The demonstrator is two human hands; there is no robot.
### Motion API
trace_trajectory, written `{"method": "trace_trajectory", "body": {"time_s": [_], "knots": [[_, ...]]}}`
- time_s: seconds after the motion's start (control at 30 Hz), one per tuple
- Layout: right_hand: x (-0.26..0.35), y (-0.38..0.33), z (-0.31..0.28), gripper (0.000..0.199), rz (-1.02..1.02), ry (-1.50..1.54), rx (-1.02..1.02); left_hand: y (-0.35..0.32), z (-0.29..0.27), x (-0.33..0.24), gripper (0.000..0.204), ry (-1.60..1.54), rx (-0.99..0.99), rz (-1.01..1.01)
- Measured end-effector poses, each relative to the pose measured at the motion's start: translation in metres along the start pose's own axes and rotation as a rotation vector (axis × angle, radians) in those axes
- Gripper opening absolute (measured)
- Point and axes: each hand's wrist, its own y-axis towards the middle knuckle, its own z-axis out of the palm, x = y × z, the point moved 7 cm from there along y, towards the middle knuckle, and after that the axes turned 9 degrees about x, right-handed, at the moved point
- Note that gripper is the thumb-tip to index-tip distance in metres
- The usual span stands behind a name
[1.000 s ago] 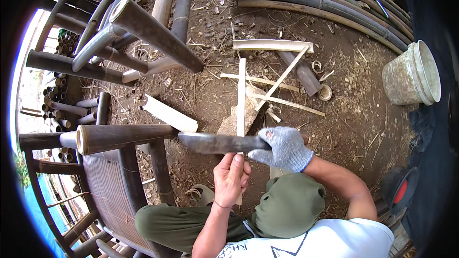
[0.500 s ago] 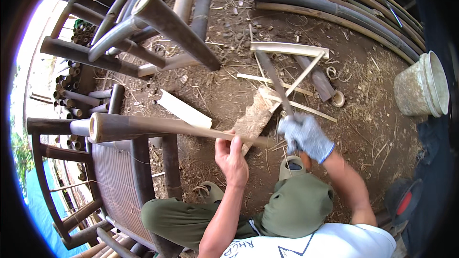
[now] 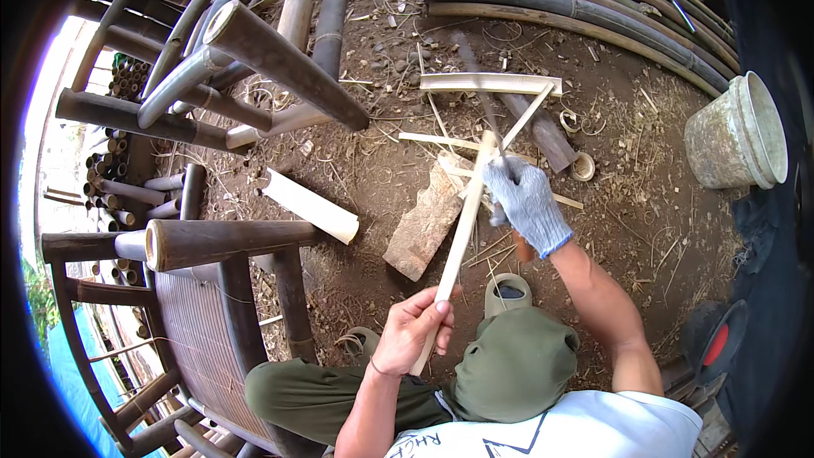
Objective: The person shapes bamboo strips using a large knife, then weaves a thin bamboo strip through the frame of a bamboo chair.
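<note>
My bare left hand (image 3: 414, 332) is closed round the lower end of a pale bamboo strip (image 3: 465, 233), which slants up and away to the right. In my gloved right hand (image 3: 527, 202) is a long knife, its narrow blade (image 3: 486, 106) blurred and pointing away from me. The blade lies close beside the strip's far end; whether they touch I cannot tell. Under and left of the strip lies a rough wooden block (image 3: 424, 227) on the ground. Thin bamboo slats (image 3: 530, 117) and a split bamboo piece (image 3: 487, 82) lie crossed just beyond my right hand.
A split bamboo piece (image 3: 312, 207) lies left of the block. Dark bamboo chair frames (image 3: 229, 248) crowd the left side. Long bamboo poles (image 3: 560, 8) are stacked at the far right, near a dirty white bucket (image 3: 736, 136). A short bamboo tube (image 3: 543, 137) lies on the shaving-strewn soil.
The bamboo strip has swung from lying crosswise at the left to slanting away from me. My left hand has come nearer my body, and the gloved hand with the knife has moved slightly away.
</note>
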Motion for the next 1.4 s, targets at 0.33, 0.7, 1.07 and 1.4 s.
{"method": "trace_trajectory", "body": {"time_s": [0.33,0.7,1.07,1.4], "knots": [[0.021,-0.048,0.04,0.055,-0.486,-0.87,0.093,0.006,-0.021,-0.005,0.035,0.526,-0.314,0.273],[-0.031,0.034,-0.051,0.062,0.066,-0.759,-0.015,-0.034,-0.013,0.027,0.037,0.372,-0.236,0.103],[0.02,-0.049,0.042,0.055,-0.388,-0.747,0.112,0.031,-0.001,-0.014,0.046,0.086,-0.143,0.226],[-0.085,0.041,-0.083,0.066,0.08,-0.46,-0.259,-0.026,0.013,0.014,0.048,0.155,-0.033,0.097]]}}
